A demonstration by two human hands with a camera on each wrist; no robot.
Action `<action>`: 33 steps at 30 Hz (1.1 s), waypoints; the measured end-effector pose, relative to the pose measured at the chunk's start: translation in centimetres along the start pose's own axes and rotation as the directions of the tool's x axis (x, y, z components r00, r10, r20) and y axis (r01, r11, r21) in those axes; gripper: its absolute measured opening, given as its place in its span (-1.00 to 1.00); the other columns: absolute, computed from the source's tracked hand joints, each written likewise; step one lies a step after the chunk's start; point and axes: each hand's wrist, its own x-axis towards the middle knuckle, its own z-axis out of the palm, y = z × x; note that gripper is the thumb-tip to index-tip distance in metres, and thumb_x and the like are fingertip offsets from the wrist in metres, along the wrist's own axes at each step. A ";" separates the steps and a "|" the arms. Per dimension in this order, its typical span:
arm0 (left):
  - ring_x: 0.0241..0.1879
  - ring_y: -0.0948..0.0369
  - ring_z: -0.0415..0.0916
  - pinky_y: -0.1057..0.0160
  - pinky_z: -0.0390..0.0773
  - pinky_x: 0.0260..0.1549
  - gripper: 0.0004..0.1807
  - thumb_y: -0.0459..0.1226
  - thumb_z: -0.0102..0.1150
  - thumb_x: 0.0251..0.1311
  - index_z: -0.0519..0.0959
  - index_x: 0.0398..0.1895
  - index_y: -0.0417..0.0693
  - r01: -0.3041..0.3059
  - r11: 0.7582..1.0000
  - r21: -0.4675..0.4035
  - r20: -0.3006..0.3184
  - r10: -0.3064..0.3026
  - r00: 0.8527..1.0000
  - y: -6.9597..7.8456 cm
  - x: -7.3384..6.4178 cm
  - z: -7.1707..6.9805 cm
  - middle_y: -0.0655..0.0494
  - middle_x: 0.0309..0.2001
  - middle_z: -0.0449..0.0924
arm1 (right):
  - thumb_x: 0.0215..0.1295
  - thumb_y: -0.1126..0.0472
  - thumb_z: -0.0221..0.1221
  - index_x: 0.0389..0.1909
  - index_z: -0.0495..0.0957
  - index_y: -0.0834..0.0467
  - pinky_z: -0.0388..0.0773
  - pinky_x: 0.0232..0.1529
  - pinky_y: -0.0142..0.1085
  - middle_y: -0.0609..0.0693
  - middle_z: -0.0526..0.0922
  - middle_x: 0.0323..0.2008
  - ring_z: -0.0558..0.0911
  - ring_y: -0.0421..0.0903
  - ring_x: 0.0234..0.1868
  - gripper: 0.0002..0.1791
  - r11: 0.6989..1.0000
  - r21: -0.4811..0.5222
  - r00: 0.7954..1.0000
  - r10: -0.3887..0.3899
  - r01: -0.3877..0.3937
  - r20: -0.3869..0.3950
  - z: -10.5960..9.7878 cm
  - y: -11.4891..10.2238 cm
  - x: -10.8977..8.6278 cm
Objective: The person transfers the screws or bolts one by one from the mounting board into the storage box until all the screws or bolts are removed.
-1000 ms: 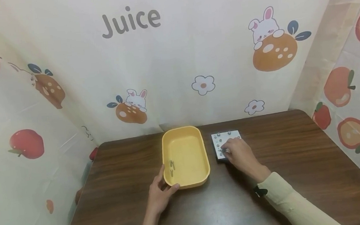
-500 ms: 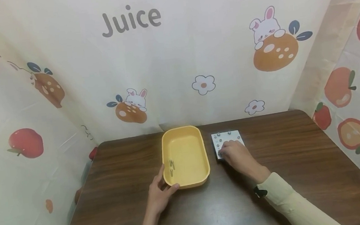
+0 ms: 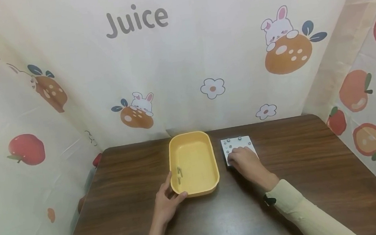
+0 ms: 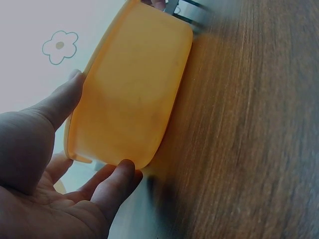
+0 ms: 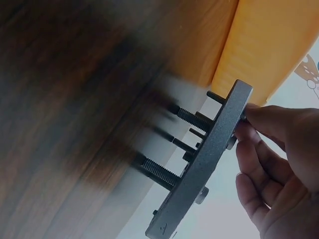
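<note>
A yellow plastic tray [image 3: 196, 161] stands on the table with several small screws [image 3: 179, 175] lying at its left side. My left hand [image 3: 166, 203] holds the tray's near left corner, thumb at the rim and fingers against the outer wall [image 4: 132, 84]. To the right of the tray is a metal plate [image 3: 247, 141] with screw heads on top. My right hand [image 3: 246, 161] is at the plate's near left corner, thumb and forefinger pinching a screw, its head mostly hidden by the fingertips. Below the plate's dark edge [image 5: 202, 159], threaded bolts [image 5: 162, 172] stick out in the right wrist view.
The brown wooden table [image 3: 126, 182] reaches back to a pale curtain [image 3: 183, 58] printed with fruit and rabbits. Similar printed curtains hang at the left and right. The tray and the plate stand close together near the back edge.
My right hand has shifted slightly toward the near left corner of the plate, its fingers now covering a screw seen there before. My left hand and the tray have stayed in place.
</note>
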 end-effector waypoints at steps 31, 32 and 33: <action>0.48 -0.27 0.33 -0.04 0.58 0.31 0.07 -0.24 0.61 0.13 0.21 0.68 0.04 -0.033 0.999 -0.013 -0.001 0.033 0.999 0.3 -0.2 0.0 -0.30 0.45 0.32 | 0.15 0.47 0.45 -0.38 0.75 0.17 0.65 -0.25 -0.08 0.01 0.70 -0.44 0.63 0.01 -0.35 -0.85 0.999 0.034 0.999 -0.037 0.038 -0.034 -0.2 0.6 -0.1; 0.48 -0.28 0.33 -0.04 0.58 0.31 0.07 -0.25 0.61 0.14 0.20 0.68 0.03 -0.038 0.999 -0.019 0.001 0.038 0.999 0.3 -0.2 0.0 -0.32 0.45 0.31 | 0.15 0.49 0.44 -0.36 0.75 0.18 0.66 -0.22 -0.07 0.02 0.71 -0.42 0.65 0.02 -0.33 -0.85 0.999 0.037 0.999 -0.036 0.037 -0.037 -0.3 0.6 0.0; 0.48 -0.28 0.32 -0.05 0.58 0.31 0.06 -0.26 0.61 0.14 0.20 0.68 0.02 -0.043 0.999 -0.023 0.002 0.044 0.999 0.4 -0.2 0.0 -0.34 0.46 0.30 | 0.15 0.50 0.43 -0.34 0.76 0.19 0.68 -0.20 -0.06 0.03 0.73 -0.41 0.66 0.03 -0.31 -0.84 0.999 0.041 0.999 -0.030 0.032 -0.038 -0.5 0.6 0.0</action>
